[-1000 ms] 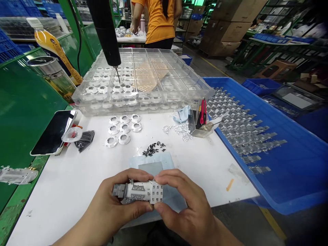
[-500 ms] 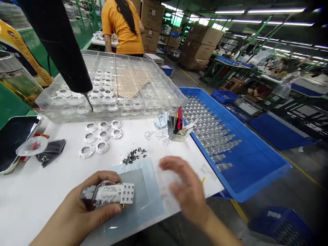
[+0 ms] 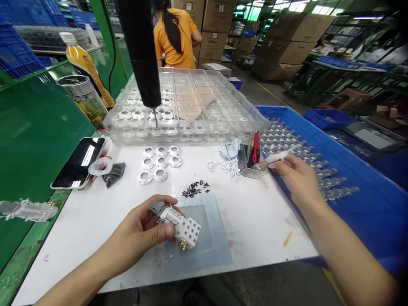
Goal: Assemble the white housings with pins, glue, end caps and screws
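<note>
My left hand (image 3: pixel 149 225) grips a white and grey plastic model part (image 3: pixel 181 227) between thumb and fingers. This part has a block with rows of small square holes at one end, and a gold-coloured metal fitting shows under it. It is held above a pale blue mat (image 3: pixel 219 246). My right hand (image 3: pixel 296 176) is at the right of a small clear box (image 3: pixel 251 171), its fingers pinched at a thin tool with a whitish end (image 3: pixel 276 158). The tool's exact kind is unclear. A red-handled cutter (image 3: pixel 256 146) stands in the box.
Black screws (image 3: pixel 194 189), white small parts (image 3: pixel 234 170) and white rings (image 3: pixel 161 161) lie on the table. A black screwdriver (image 3: pixel 143 63) hangs above a clear compartment tray (image 3: pixel 191 127). A blue bin (image 3: pixel 334 148) of model parts stands right; a phone (image 3: pixel 78 163) lies left.
My right hand has moved forward and right, from over the table to the small box. The model part in my left hand has tilted, showing its gold fitting. The view has turned left.
</note>
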`<state>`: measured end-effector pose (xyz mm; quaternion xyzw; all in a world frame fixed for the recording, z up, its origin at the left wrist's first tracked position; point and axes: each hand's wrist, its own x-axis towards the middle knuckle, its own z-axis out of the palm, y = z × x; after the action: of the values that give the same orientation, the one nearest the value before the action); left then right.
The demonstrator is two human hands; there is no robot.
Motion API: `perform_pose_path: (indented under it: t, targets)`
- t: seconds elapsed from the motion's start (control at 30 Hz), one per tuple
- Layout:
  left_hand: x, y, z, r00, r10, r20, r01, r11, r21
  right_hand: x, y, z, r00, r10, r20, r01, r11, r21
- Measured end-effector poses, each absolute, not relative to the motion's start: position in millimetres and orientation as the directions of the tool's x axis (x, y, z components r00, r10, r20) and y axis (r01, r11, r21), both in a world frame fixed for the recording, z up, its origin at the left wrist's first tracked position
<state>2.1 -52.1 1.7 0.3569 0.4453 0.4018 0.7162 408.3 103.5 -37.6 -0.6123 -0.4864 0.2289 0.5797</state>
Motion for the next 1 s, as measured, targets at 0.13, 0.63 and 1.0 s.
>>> perform_pose_path:
  t: [0.13, 0.63, 1.0]
  targets:
    - [-4.3, -48.3, 2.7, 0.298, 0.886, -0.354, -0.181, 0.417, 0.891, 385.8, 61.7, -17.2, 0.561, 0.795, 0.230, 0.124, 0.194, -0.973]
    - [-5.0, -37.8, 5.2, 0.070, 0.870, -0.488, 0.207, 0.466, 0.860, 269.1, -18.8, -33.5, 0.272, 0.961, 0.048, -0.072, 0.070, -0.995]
    - [-6.3, -38.2, 0.4, 0.100, 0.894, -0.437, 0.363, 0.377, 0.852, 222.4, -29.3, -12.8, 0.050, 0.924, 0.378, -0.104, 0.382, -0.918]
